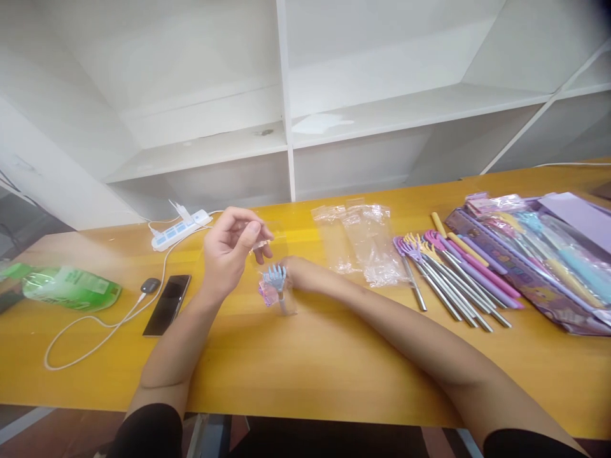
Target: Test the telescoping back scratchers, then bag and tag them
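Observation:
My left hand (231,251) is raised over the table, its thumb and fingers closed on the edge of a thin clear plastic bag (274,238). Just to its right and lower, my right hand (301,275) is closed at a back scratcher with a light-blue, hand-shaped head (275,278). Most of the right fingers are hidden behind that head. Beside the blue head shows a small pink-purple piece (268,292), too blurred to name. The scratcher's lower part seems to lie behind clear plastic.
Flat clear bags (363,238) lie beyond my right forearm. Several metal-rod back scratchers (451,286) and coloured tubes (487,267) lie beside a purple box (520,277) of bagged ones. Leftward are a phone (167,305), a cable, a power strip (181,230) and a green bottle (71,287).

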`<state>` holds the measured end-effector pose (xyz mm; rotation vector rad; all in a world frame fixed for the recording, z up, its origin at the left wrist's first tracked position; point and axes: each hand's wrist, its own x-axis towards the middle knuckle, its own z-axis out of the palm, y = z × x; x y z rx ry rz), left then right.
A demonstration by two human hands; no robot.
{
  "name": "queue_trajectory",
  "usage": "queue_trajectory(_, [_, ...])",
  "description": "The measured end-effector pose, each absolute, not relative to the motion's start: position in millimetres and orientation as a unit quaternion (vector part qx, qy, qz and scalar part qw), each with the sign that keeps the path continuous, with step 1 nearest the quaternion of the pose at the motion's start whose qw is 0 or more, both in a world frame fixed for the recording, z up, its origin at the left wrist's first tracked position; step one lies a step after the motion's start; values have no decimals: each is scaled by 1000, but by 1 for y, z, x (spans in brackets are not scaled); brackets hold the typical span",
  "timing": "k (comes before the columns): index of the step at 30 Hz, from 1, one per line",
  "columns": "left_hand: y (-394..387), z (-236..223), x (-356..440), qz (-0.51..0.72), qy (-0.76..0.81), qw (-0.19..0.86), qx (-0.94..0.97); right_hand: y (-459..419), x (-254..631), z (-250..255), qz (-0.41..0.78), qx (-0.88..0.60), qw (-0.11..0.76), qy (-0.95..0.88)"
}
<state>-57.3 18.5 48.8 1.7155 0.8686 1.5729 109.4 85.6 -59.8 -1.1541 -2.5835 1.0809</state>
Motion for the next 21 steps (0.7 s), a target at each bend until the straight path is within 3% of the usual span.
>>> queue_trajectory(7, [15,52,-55,599,338,335,644,92,115,-51,361,-348,91,-860])
queue_trajectory(12, [13,53,-55,603,340,340,637,105,143,-15,338,-377,178,-844])
queue_trajectory(15, [11,53,-55,603,353,345,626,107,167,13,314,-391,292,-814])
queue_trajectory(19, [9,53,-53,606,358,350,618,85,188,44,282,-278,557,-730])
queue_trajectory(21, [7,53,-50,611,366,345,611,69,190,52,269,-228,627,-695])
